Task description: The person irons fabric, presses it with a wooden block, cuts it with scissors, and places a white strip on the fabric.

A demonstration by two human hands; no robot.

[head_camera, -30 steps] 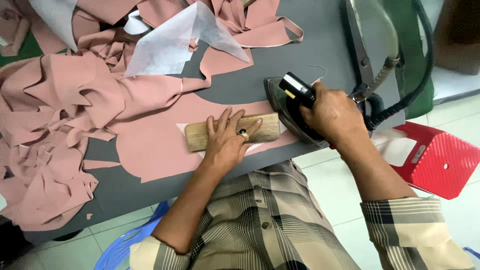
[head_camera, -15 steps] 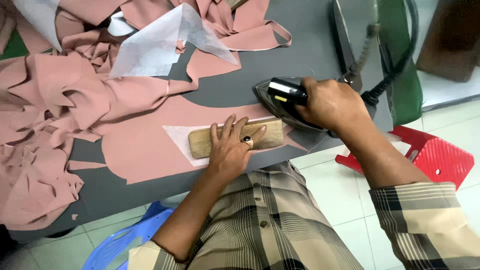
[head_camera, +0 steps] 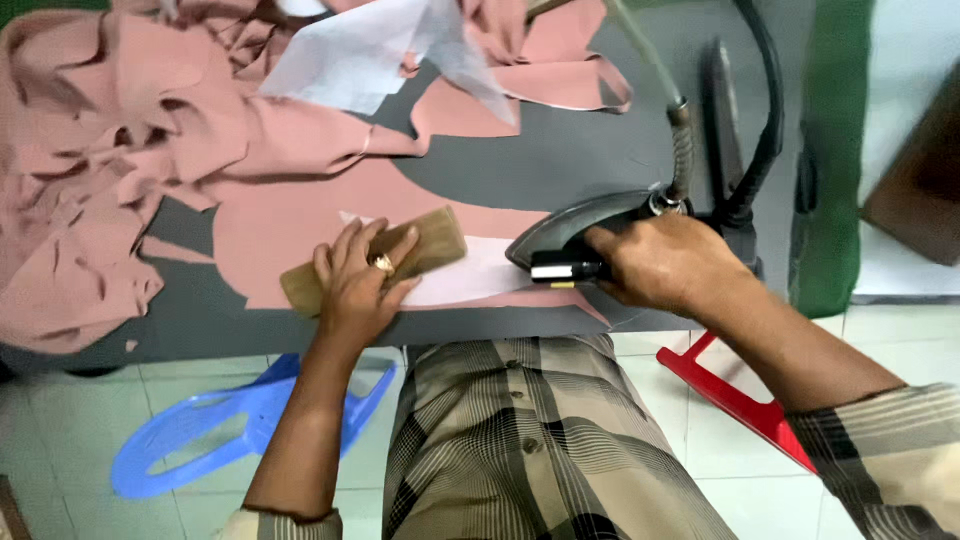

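My left hand [head_camera: 358, 281] lies flat on a wooden block [head_camera: 432, 243], pressing it onto a white strip [head_camera: 470, 281] that rests on a flat pink fabric piece [head_camera: 290, 220]. A ring shows on one finger. My right hand [head_camera: 665, 265] grips the handle of a dark steam iron [head_camera: 580, 228], which sits at the right end of the white strip near the table's front edge. A hose and a thick black cable [head_camera: 768, 120] rise from the back of the iron.
The grey table [head_camera: 560, 150] holds a heap of crumpled pink fabric [head_camera: 110, 130] at the left and white paper [head_camera: 370, 50] at the back. A blue plastic stool [head_camera: 230, 420] and a red stool [head_camera: 735, 395] stand on the tiled floor below. Green padding [head_camera: 828, 180] borders the right.
The iron and my right hand have slid right, off the wooden block and along the strip. My left hand stays pressed on the block. The camera has shifted, moving the scene leftward.
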